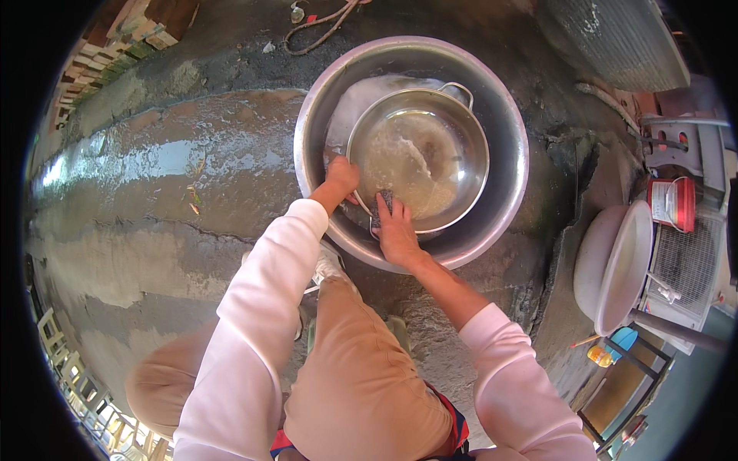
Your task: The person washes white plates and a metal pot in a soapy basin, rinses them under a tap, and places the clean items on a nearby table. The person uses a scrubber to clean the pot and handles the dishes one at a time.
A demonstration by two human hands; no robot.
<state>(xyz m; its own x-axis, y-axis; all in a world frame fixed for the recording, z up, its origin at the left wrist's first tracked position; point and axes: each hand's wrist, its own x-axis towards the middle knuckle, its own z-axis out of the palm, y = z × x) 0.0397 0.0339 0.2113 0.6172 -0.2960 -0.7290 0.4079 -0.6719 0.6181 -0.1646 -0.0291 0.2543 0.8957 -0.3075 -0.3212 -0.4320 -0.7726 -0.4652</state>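
A wide metal basin (507, 144) stands on the wet floor before me. Inside it, tilted slightly, sits a round stainless steel pan (403, 155) with a loop handle (461, 89) on its far side and some cloudy liquid in its bowl. My left hand (342, 177) grips the pan's left rim. In my right hand (398, 233) is a dark grey scouring pad (383, 206), pressed against the near rim of the pan. Whitish, sudsy water (360, 106) shows in the basin behind the pan.
A hose or rope loop (317, 43) lies beyond the basin. Stacked bricks (98, 63) stand at far left. To the right are a large pale bowl (625, 268) on its side, a red bucket (683, 204) and a corrugated sheet (622, 40). Wet concrete (173, 155) stretches left.
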